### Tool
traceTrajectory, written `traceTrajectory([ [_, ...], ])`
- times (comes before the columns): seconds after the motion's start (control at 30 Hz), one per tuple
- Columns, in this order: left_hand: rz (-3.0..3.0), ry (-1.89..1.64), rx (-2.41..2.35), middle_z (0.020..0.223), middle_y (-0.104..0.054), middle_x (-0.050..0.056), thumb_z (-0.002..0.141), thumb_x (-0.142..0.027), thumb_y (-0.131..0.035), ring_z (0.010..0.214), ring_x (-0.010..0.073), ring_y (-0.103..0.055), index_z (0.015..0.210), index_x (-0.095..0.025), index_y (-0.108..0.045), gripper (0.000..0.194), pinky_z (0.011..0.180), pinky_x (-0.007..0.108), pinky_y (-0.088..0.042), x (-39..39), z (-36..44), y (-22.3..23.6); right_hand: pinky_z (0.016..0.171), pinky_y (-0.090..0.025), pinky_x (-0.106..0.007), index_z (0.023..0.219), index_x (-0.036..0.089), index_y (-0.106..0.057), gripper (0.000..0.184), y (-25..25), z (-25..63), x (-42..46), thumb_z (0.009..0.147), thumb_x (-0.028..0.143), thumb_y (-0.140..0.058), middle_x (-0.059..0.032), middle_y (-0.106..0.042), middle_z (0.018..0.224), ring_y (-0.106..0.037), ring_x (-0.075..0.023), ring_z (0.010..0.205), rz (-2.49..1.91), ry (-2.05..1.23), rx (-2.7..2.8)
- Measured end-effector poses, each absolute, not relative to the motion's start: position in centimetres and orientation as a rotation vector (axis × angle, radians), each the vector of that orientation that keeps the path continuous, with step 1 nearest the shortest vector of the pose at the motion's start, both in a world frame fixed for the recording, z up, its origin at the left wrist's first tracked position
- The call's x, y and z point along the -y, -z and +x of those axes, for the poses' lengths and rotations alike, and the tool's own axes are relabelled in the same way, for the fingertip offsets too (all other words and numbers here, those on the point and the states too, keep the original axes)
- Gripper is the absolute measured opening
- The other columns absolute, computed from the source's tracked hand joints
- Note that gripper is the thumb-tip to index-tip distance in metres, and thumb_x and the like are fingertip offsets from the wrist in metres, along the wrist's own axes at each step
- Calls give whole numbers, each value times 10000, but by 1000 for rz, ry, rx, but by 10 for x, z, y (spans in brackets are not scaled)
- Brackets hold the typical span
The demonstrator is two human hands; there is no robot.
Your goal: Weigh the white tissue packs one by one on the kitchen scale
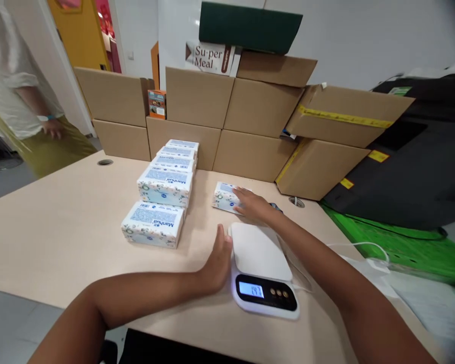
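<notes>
My right hand (252, 205) is at a white and blue tissue pack (225, 197) on the table behind the scale. Its fingers lie over the top and the thumb rests on the front, gripping the right end, which is covered by the hand. My left hand (218, 260) stands upright against the left edge of a white digital scale (260, 253), fingers stretched out, nothing in it. The scale's plate bears nothing, and its lit display (251, 290) seems to read 147. To the left, several similar tissue packs (165, 184) form a row running away from me.
Stacked cardboard boxes (197, 98) line the table's back edge, with a green box (250, 28) on top. A small orange box (157, 104) sits among them. A dark bulky object (398, 172) stands at right. At left is another person (26, 86). A white cable (364, 244) crosses the right side.
</notes>
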State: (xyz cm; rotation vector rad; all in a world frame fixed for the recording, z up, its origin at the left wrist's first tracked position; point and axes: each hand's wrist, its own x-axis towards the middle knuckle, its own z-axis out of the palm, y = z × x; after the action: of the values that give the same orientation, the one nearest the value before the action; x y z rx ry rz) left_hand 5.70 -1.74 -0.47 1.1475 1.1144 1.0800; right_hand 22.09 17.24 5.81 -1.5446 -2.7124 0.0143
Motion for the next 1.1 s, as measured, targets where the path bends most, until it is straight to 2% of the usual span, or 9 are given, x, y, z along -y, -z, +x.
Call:
traceTrajectory([
  [0.1,1233,-936,-1200,1894,156,93,1022,-899,-186,1777,243,140,1802,-48,96,1188,1451,405,40,25,52,-7,1394,-362,-464,1762,118,-339,772,-56,168,-223,1052,253,-611,-203,-276,1859,-291,-314,1746,-1561,-2,2693],
  [0.27,1249,-845,-1220,1892,165,86,1003,-923,-136,1777,219,140,1792,-30,111,1217,1448,370,36,31,48,-18,1387,-368,-465,1742,127,-375,818,-49,115,-289,986,179,-683,-221,-328,1841,-322,-335,1733,-1560,-36,2625],
  [0.4,1238,-849,-1144,1892,168,120,947,-990,-137,1783,249,135,1766,6,155,1322,1455,391,39,32,47,-17,1383,-368,-504,1729,122,-400,856,-43,107,-324,936,149,-718,-245,-359,1819,-353,-361,1717,-1534,-41,2622],
  [0.57,1233,-834,-1115,1894,154,100,922,-1015,-177,1784,286,133,1791,-37,80,1333,1457,419,56,33,45,-20,1378,-372,-506,1721,122,-422,871,-38,110,-346,917,169,-755,-254,-356,1816,-375,-370,1706,-1522,-21,2657],
  [0.73,1220,-830,-1128,1904,117,103,923,-1012,-201,1789,280,105,1799,-49,60,1328,1458,394,40,33,46,-24,1378,-377,-493,1730,110,-409,849,-33,107,-357,940,161,-716,-229,-348,1831,-362,-353,1714,-1501,-64,2612],
  [0.9,1114,-958,-1069,1924,18,59,989,-953,-280,1795,253,27,1827,-189,55,1182,1464,384,-1,33,52,-11,1386,-371,-495,1653,148,-543,844,-25,97,-365,838,27,-728,-192,-423,1804,-388,-348,1702,-1436,-193,2462],
  [0.97,1092,-984,-1055,1924,25,54,1012,-921,-318,1796,250,23,1828,-205,57,1148,1466,392,-24,33,52,-4,1399,-351,-485,1657,153,-540,854,-22,96,-368,833,20,-725,-180,-410,1815,-362,-336,1715,-1402,-214,2421],
  [1.1,1031,-1018,-1085,1925,-5,58,1016,-907,-328,1796,249,-10,1832,-205,10,1128,1469,400,-52,33,53,3,1375,-394,-492,1678,154,-514,864,-19,96,-372,843,43,-708,-170,-410,1818,-367,-329,1711,-1361,-178,2433],
])
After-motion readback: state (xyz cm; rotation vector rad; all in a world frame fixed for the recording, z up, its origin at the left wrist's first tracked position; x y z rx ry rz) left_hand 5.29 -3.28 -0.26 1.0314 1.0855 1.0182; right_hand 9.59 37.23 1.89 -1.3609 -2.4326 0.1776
